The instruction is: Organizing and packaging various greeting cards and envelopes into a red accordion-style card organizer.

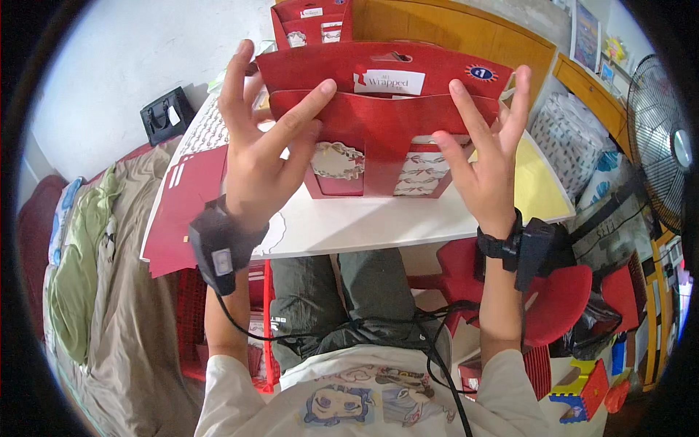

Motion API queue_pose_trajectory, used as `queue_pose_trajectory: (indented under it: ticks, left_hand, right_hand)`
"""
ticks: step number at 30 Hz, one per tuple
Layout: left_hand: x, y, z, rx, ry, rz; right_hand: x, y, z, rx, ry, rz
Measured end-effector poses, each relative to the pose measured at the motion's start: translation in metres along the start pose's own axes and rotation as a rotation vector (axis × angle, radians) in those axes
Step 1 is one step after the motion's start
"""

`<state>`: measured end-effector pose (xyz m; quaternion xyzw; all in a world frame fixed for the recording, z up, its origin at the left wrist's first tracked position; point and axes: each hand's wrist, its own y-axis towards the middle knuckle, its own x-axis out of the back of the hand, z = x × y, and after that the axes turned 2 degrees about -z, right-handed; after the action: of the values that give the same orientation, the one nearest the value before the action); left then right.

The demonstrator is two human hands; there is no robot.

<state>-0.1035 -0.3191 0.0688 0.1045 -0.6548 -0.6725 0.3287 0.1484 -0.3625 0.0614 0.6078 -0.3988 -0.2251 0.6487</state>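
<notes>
A red cardboard folder-type pack (377, 117) stands upright before me at the table's far side, tilted slightly. It has a hang hole at the top, a white printed label (389, 82) and a round blue sticker (481, 73). Two front windows show a wreath-shaped card tag (337, 160) and patterned paper strips (419, 173). My left hand (267, 136) holds the pack's left edge, index finger lying over the front flap. On the right edge, my right hand (483, 142) has its index finger and thumb against the front, other fingers at the side.
Another red pack (312, 24) stands behind. Red card sheets (188, 213) and patterned sheets (205, 128) lie left on the white table (349, 229), yellow paper (538, 177) right. A red plastic chair (557, 300), a fan (658, 142) and black cables (437, 338) are nearby.
</notes>
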Motion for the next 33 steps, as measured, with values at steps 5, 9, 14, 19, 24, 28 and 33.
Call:
queue_pose_trajectory:
  ticks: [5,9,14,19,24,28,33]
  left_hand:
    - [0.004,0.007,-0.011,-0.1,0.246,-0.037]
    - [0.003,0.017,-0.006,-0.197,0.27,0.106]
    - [-0.006,0.031,0.0,-0.438,0.156,0.105]
    - [-0.003,0.035,-0.008,-0.424,0.14,0.193]
    - [0.002,0.045,-0.02,-0.286,0.031,0.273]
    - [-0.003,0.046,-0.02,-0.191,-0.048,0.325]
    - [-0.009,0.048,-0.023,-0.146,-0.061,0.333]
  right_hand:
    - [0.004,0.01,0.009,0.045,-0.184,0.001]
    - [0.0,0.015,0.004,0.124,-0.271,0.119]
    - [-0.003,0.023,0.002,0.257,-0.175,0.097]
    - [0.0,0.027,-0.001,0.334,-0.119,0.137]
    - [0.005,0.035,0.006,0.278,-0.106,0.206]
    - [0.003,0.04,0.007,0.224,-0.07,0.256]
    - [0.004,0.039,0.004,0.207,-0.009,0.28]
